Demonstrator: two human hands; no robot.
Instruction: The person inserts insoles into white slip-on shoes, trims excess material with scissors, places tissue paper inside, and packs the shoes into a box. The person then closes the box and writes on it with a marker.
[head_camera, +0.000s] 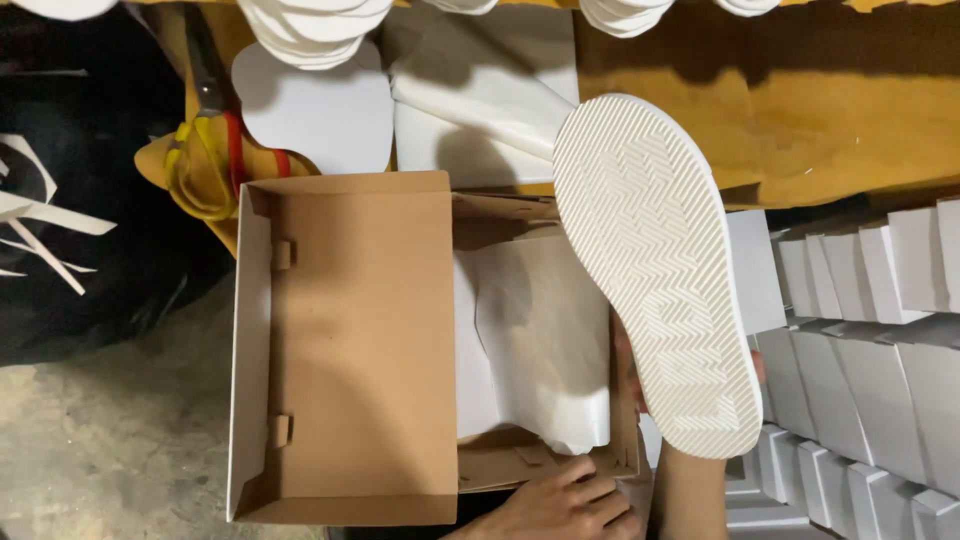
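My right hand (632, 375) holds a white shoe (655, 270) sole-up over the right side of an open brown cardboard box (545, 470); only fingertips show beside the sole. White tissue paper (530, 340) lines the box. Its hinged lid (350, 340) lies open to the left. My left hand (565, 505) rests on the box's near edge, fingers flat against the cardboard.
Rows of white boxes (870, 350) are stacked at the right. White insole-shaped cutouts (315, 110) and folded paper (480, 95) lie on a yellow-brown table. Scissors with yellow and red handles (215, 150) sit at the upper left. Bare concrete floor (110, 450) is below left.
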